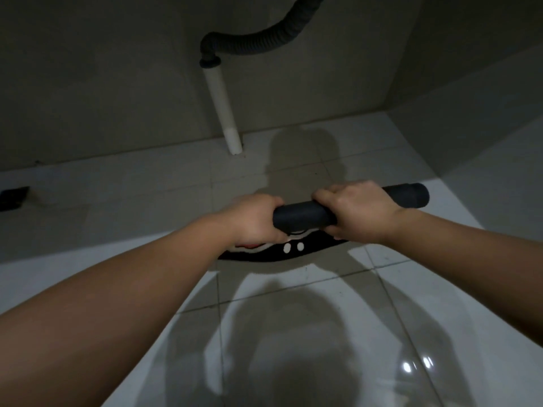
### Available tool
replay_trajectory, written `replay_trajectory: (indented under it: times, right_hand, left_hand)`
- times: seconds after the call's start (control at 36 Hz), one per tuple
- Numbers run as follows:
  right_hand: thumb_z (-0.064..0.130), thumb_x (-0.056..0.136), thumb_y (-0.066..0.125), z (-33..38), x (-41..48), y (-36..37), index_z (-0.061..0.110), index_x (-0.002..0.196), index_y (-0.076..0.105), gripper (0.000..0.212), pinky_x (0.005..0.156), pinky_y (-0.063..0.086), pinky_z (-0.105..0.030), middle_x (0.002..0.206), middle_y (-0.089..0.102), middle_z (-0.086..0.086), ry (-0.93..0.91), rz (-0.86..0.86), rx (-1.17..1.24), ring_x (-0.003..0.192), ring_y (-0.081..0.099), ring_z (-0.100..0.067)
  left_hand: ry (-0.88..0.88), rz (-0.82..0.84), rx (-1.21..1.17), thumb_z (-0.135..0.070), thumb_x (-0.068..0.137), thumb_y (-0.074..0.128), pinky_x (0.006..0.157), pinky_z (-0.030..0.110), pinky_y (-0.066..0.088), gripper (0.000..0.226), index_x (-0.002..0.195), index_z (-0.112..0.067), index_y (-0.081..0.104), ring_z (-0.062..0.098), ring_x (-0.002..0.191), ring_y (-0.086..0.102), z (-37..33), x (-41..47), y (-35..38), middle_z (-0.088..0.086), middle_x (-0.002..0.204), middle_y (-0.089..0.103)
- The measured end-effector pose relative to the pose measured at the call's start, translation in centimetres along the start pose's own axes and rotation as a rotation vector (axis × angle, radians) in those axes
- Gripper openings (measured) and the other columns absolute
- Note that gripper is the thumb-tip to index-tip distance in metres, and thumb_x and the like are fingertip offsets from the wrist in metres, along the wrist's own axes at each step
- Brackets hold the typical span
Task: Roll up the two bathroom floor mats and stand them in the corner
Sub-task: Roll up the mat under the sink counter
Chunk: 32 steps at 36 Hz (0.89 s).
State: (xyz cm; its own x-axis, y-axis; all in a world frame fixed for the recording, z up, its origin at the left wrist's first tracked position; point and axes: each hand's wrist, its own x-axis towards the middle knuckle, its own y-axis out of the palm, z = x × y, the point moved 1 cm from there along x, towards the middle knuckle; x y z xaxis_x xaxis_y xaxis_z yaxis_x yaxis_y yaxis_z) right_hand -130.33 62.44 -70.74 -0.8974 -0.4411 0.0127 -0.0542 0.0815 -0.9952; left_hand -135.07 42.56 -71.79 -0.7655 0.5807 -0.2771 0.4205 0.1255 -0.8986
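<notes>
A black floor mat (pixel 302 214) lies on the white tile floor, most of it wound into a tight dark roll that runs from left to right. My left hand (pixel 255 220) grips the roll's left end. My right hand (pixel 355 205) grips it right of the middle, and the roll's right end (pixel 411 195) sticks out past that hand. A narrow curved strip of the mat (pixel 291 251) lies flat below the roll, black with white and red markings. A second mat does not show.
A white drain pipe (pixel 224 113) with a grey corrugated hose (pixel 264 42) comes down the back wall to the floor. The room corner (pixel 388 110) is at the back right. A small dark object (pixel 13 196) sits at the left wall base.
</notes>
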Motion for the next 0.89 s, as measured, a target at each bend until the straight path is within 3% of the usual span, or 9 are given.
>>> replay_trajectory:
  times: [0.14, 0.25, 0.36, 0.44, 0.5, 0.64, 0.72, 0.81, 0.89]
  right_hand:
    - [0.056, 0.066, 0.073, -0.4, 1.0, -1.3, 0.032, 0.106, 0.055, 0.049, 0.070, 0.051, -0.032, 0.091, 0.065, 0.007, 0.206, 0.419, 0.487, 0.082, 0.062, -0.017]
    - [0.044, 0.063, 0.081, -0.8, 1.0, -0.9, 0.029, 0.093, 0.060, 0.040, 0.075, 0.056, -0.034, 0.081, 0.070, 0.006, 0.281, 0.492, 0.658, 0.077, 0.067, -0.015]
    - [0.044, 0.067, 0.077, -0.4, 0.9, -0.8, 0.032, 0.085, 0.056, 0.029, 0.055, 0.044, -0.027, 0.074, 0.065, 0.011, 0.272, 0.368, 0.451, 0.070, 0.062, -0.014]
    - [0.050, 0.078, 0.061, -0.4, 0.5, 0.0, 0.031, 0.102, 0.053, 0.032, 0.057, 0.041, -0.030, 0.088, 0.066, 0.004, 0.091, 0.097, 0.053, 0.077, 0.064, -0.022]
    - [0.047, 0.082, 0.057, -0.4, 0.2, 0.5, 0.026, 0.103, 0.051, 0.031, 0.057, 0.046, -0.033, 0.089, 0.066, 0.002, -0.002, -0.044, -0.042, 0.075, 0.064, -0.024]
    - [0.037, 0.076, 0.067, -0.2, -0.2, 1.3, 0.020, 0.100, 0.056, 0.031, 0.054, 0.041, -0.032, 0.083, 0.064, -0.003, -0.064, -0.170, -0.084, 0.067, 0.061, -0.026]
    - [0.045, 0.075, 0.065, -0.3, 0.2, 0.8, 0.026, 0.110, 0.052, 0.041, 0.063, 0.039, -0.030, 0.093, 0.060, 0.002, 0.034, 0.019, 0.047, 0.079, 0.059, -0.021]
    - [0.047, 0.069, 0.071, -0.9, 0.9, -0.1, 0.032, 0.101, 0.056, 0.038, 0.061, 0.044, -0.029, 0.084, 0.061, 0.008, 0.203, 0.345, 0.338, 0.074, 0.059, -0.016]
    - [0.040, 0.065, 0.079, -1.6, 0.9, -0.2, 0.029, 0.094, 0.059, 0.036, 0.065, 0.051, -0.032, 0.082, 0.065, 0.006, 0.265, 0.459, 0.543, 0.075, 0.063, -0.016]
  left_hand:
    - [0.157, -0.297, 0.345, -0.040, 0.080, 0.063, 0.067, 0.032, 0.040, 0.031, 0.104, -0.025, 0.052, 0.023, 0.095, 0.061, -0.1, -0.5, 0.2, -0.002, 0.103, 0.065]
    - [0.196, -0.394, 0.391, -0.038, 0.081, 0.063, 0.068, 0.033, 0.042, 0.035, 0.110, -0.022, 0.050, 0.023, 0.097, 0.060, -0.3, -0.5, 0.5, -0.001, 0.108, 0.062]
    - [0.166, -0.312, 0.305, -0.046, 0.076, 0.066, 0.071, 0.035, 0.048, 0.040, 0.106, -0.026, 0.049, 0.020, 0.094, 0.060, 0.0, 0.1, 0.5, -0.004, 0.104, 0.062]
    - [0.067, -0.077, 0.134, -0.051, 0.071, 0.071, 0.072, 0.033, 0.049, 0.049, 0.110, -0.029, 0.051, 0.020, 0.091, 0.061, -0.1, 0.5, 0.6, -0.005, 0.103, 0.063]
    - [0.018, 0.015, 0.032, -0.050, 0.069, 0.075, 0.072, 0.032, 0.048, 0.054, 0.113, -0.028, 0.052, 0.019, 0.088, 0.060, -0.2, 0.6, 0.7, -0.005, 0.100, 0.063]
    - [0.012, -0.024, 0.015, -0.043, 0.071, 0.075, 0.068, 0.029, 0.046, 0.046, 0.109, -0.028, 0.054, 0.018, 0.084, 0.059, 0.0, 0.7, 1.1, -0.003, 0.098, 0.064]
    - [0.052, -0.167, 0.199, -0.043, 0.076, 0.069, 0.069, 0.029, 0.046, 0.041, 0.112, -0.029, 0.052, 0.021, 0.090, 0.063, 0.3, 0.4, 1.1, -0.002, 0.102, 0.066]
    - [0.159, -0.346, 0.343, -0.037, 0.080, 0.065, 0.068, 0.031, 0.044, 0.034, 0.109, -0.026, 0.052, 0.022, 0.090, 0.062, 0.6, 0.0, 1.0, -0.002, 0.102, 0.065]
    - [0.206, -0.415, 0.386, -0.034, 0.079, 0.064, 0.066, 0.033, 0.045, 0.034, 0.110, -0.025, 0.052, 0.022, 0.088, 0.062, 0.6, 0.1, 1.1, -0.002, 0.101, 0.064]
